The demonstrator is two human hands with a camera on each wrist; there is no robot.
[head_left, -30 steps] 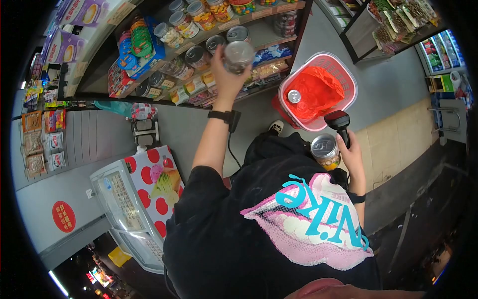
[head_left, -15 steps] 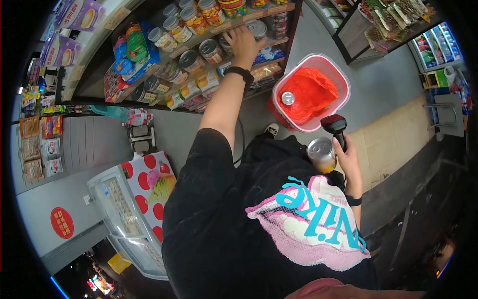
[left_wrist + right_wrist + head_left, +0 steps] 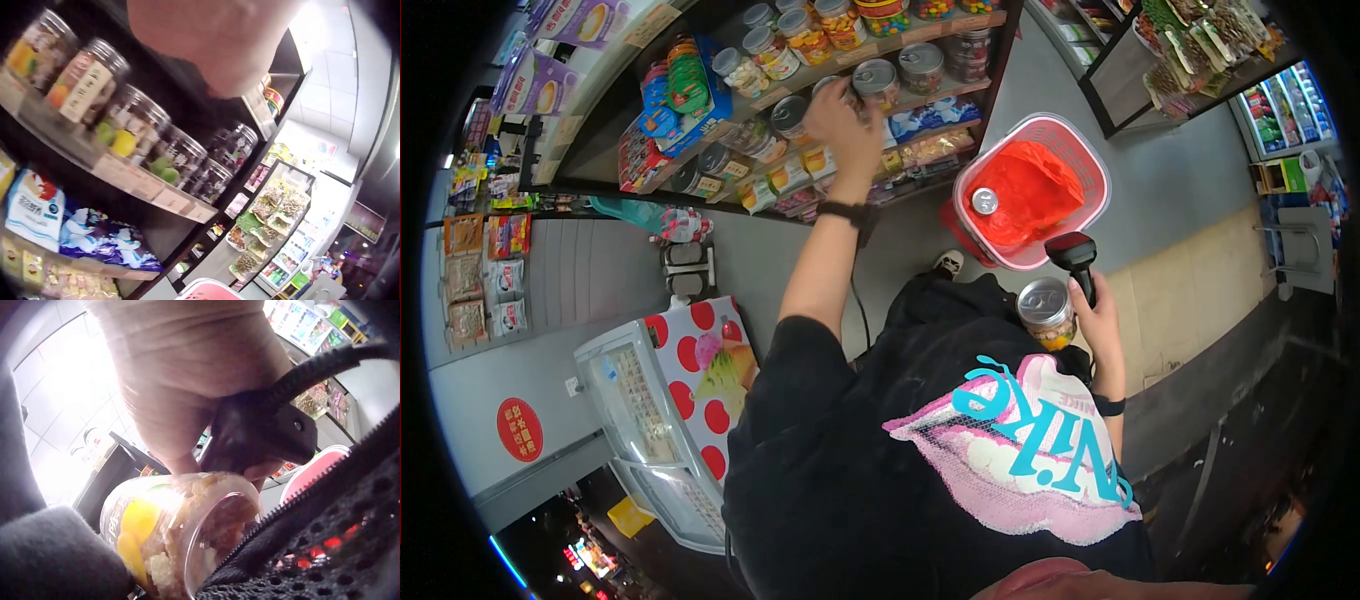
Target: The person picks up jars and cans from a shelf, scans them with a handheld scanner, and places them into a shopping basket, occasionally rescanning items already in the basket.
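In the head view my left hand [image 3: 845, 130], blurred, is at the shelf of lidded jars, its fingers overlapping one jar [image 3: 828, 88]. The left wrist view shows the hand above a row of clear fruit-label jars [image 3: 134, 119]; no jar shows in its grasp, and its fingertips are hidden. My right hand [image 3: 1102, 318] grips the handle of a black barcode scanner [image 3: 1070, 250], head pointing up. Right beside that hand a clear jar [image 3: 169, 534] with a silver lid and yellow fruit label stands against the dark clothing and a zipped black mesh [image 3: 312, 531].
A pink-white basket [image 3: 1097, 165] lined with a red bag stands on the floor, a silver-topped can [image 3: 985, 201] inside. Snack jars [image 3: 805, 38] fill the upper shelf, bags the lower one [image 3: 930, 118]. A freezer [image 3: 635, 400] is at the left.
A second ago my left hand held a jar; then it reached deep into the shelf. Now one more jar stands in the row at right, and the hand has drawn back left. The right hand keeps the scanner.
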